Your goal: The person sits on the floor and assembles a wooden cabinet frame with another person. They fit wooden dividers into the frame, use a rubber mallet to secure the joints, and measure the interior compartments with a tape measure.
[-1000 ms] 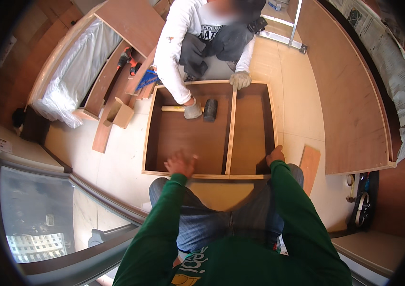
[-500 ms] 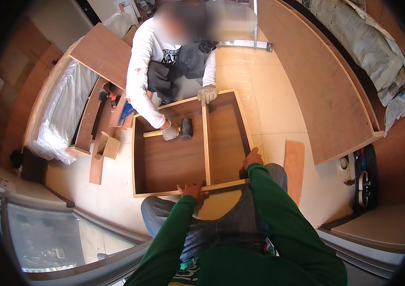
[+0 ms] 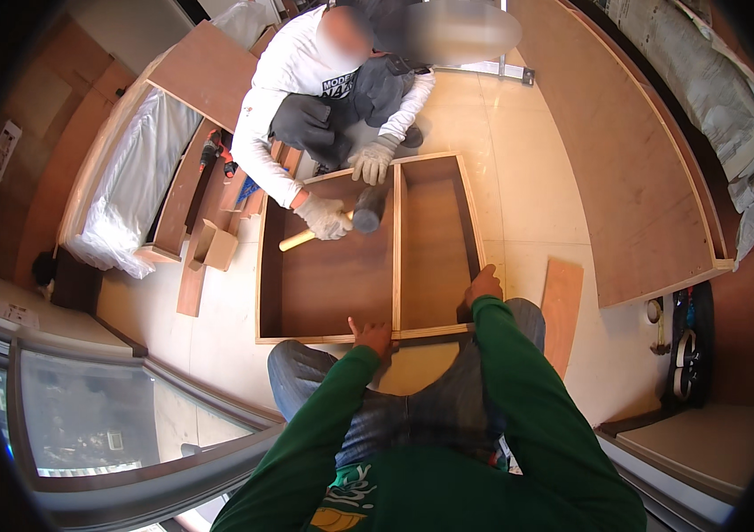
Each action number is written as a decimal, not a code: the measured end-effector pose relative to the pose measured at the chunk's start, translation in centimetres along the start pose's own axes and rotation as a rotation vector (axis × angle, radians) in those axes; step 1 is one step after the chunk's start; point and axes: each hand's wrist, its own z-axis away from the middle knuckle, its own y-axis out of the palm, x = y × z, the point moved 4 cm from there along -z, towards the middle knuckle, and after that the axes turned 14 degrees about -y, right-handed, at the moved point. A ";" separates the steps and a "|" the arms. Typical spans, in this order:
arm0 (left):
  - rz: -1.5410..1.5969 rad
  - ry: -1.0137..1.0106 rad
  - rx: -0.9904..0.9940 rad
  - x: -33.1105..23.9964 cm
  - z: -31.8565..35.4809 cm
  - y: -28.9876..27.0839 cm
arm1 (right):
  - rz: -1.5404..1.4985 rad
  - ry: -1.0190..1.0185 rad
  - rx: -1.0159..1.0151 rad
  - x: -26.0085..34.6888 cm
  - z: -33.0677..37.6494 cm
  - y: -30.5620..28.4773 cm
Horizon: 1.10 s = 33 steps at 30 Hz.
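Bracing the brown plywood cabinet frame on the pale floor, the left hand lies flat, fingers spread, on its near rail; the right hand curls over the near right corner. At the frame's far side, a co-worker's gloved hand holds a wooden-handled black mallet. Blows could jolt the smooth frame, pinching fingers.

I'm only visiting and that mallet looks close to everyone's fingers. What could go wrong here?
1. The co-worker's gloved hand holds a mallet inside the wooden cabinet frame. A missed swing might hit their other glove on the top edge.
2. The person's left hand and right hand brace the frame's near edge and side. A hard blow could jolt it against their fingers.
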 end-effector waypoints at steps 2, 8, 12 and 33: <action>-0.024 -0.007 0.020 -0.2 -0.2 -0.2 | 0.001 -0.010 0.001 -0.1 0.0 0.1; 0.015 0.011 0.028 0.2 -0.3 0.5 | 0.020 -0.014 0.004 -0.2 -0.2 0.5; 0.065 0.024 0.011 0.4 0.0 0.2 | 0.024 -0.018 -0.014 0.1 -0.3 0.6; 0.189 0.058 -0.036 1.0 -0.3 1.0 | 0.088 -0.142 0.037 -0.8 -0.9 1.3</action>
